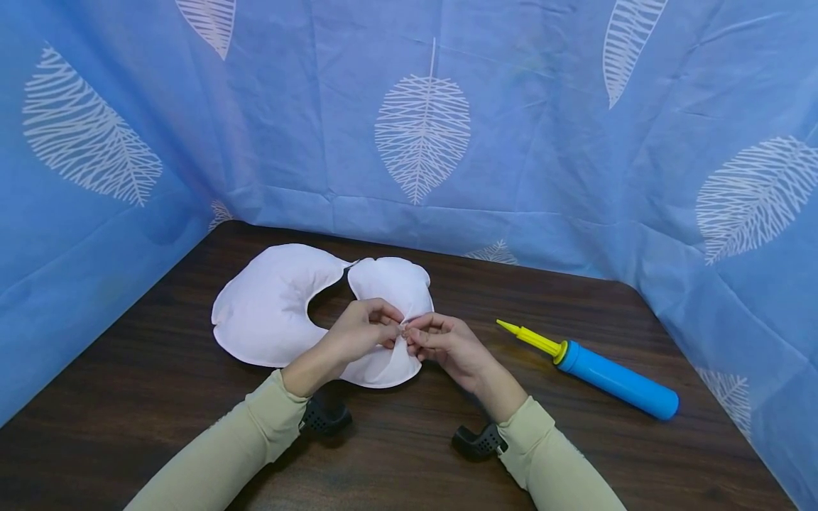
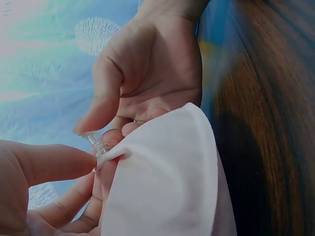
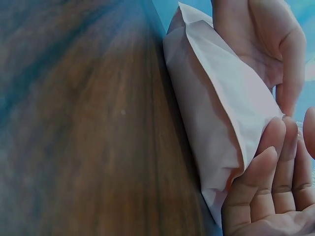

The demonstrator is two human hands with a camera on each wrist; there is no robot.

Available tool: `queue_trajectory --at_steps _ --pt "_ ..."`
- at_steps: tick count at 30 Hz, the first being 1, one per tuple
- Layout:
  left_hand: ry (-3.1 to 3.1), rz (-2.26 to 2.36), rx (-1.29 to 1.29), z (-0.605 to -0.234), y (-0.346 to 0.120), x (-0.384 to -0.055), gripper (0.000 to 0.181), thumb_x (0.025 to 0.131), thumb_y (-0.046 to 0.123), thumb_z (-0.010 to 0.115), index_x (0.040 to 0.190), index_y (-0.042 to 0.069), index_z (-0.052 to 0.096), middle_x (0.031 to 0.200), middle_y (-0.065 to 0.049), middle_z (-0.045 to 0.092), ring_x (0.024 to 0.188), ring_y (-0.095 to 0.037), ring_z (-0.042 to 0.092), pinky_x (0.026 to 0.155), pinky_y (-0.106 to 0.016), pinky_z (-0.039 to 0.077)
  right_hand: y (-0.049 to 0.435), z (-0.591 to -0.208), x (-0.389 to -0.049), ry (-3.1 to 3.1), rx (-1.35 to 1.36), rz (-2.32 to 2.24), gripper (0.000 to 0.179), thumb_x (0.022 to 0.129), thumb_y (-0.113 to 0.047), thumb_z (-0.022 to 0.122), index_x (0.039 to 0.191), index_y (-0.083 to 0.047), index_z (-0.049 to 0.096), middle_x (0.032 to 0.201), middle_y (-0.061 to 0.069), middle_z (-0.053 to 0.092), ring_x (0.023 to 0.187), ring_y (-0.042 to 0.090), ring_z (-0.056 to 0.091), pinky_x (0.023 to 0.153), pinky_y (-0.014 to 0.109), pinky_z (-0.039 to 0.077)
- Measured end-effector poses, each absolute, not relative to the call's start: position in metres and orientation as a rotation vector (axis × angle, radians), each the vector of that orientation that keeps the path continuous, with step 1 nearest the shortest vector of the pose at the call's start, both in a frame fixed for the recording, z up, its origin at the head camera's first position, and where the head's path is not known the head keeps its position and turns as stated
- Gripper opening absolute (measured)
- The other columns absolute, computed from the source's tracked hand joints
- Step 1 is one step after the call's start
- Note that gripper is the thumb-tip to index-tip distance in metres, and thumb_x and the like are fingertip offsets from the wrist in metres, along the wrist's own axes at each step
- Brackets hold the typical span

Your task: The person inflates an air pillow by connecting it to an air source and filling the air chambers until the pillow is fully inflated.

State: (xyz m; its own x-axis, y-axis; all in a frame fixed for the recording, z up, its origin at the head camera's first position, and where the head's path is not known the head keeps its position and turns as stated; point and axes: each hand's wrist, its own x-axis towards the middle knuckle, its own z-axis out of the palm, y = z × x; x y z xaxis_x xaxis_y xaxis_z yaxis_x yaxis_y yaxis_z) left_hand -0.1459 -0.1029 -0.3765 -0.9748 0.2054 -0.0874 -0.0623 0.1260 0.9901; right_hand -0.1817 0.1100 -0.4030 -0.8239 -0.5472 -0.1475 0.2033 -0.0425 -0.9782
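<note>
White pillow [image 1: 275, 305] flat on table [image 1: 160, 383], left of centre. Left hand [image 1: 358, 333] and right hand [image 1: 447, 344] meet at its right lobe, fingertips pinching the clear valve [image 2: 96, 142] between them. Blue pump [image 1: 601, 372] lies well right, apart. Blue cloth [image 1: 543, 142] behind.

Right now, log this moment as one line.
left hand: pinches valve | right hand: holds white pillow | pump: idle on table

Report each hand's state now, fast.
Left hand: pinches the clear valve of the white neck pillow.
Right hand: pinches the same valve from the other side.
</note>
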Motion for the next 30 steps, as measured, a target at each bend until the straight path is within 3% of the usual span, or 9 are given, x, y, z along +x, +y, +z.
queue_trajectory --at_steps 14,23,30 --pt "2.276 1.931 0.216 -0.3773 -0.0995 -0.1417 0.014 0.097 0.001 0.07 0.111 -0.003 0.073 0.096 -0.01 0.073 0.083 -0.013 0.067 0.075 -0.026 0.06 0.1119 -0.4072 -0.1822 1.637 -0.417 -1.957 0.032 0.101 0.007 0.062 0.091 -0.018 0.078 0.101 -0.004 0.074 0.084 0.01 0.074 0.083 0.025 0.062" --pt "2.455 1.823 0.277 -0.3745 -0.0948 -0.1388 0.013 0.097 0.002 0.07 0.107 0.0 0.077 0.094 -0.009 0.075 0.083 -0.013 0.067 0.076 -0.024 0.056 0.1125 -0.4083 -0.1814 1.619 -0.395 -1.989 0.02 0.097 0.006 0.072 0.091 -0.012 0.079 0.101 0.0 0.075 0.087 0.012 0.075 0.086 0.025 0.064" --pt "2.463 1.81 0.309 -0.3753 -0.0932 -0.1376 0.013 0.097 0.002 0.07 0.106 0.001 0.078 0.094 -0.008 0.074 0.084 -0.013 0.066 0.078 -0.025 0.054 0.1113 -0.4096 -0.1792 1.664 -0.408 -2.005 0.034 0.096 0.014 0.066 0.085 -0.014 0.081 0.098 0.001 0.075 0.083 0.012 0.076 0.082 0.025 0.065"
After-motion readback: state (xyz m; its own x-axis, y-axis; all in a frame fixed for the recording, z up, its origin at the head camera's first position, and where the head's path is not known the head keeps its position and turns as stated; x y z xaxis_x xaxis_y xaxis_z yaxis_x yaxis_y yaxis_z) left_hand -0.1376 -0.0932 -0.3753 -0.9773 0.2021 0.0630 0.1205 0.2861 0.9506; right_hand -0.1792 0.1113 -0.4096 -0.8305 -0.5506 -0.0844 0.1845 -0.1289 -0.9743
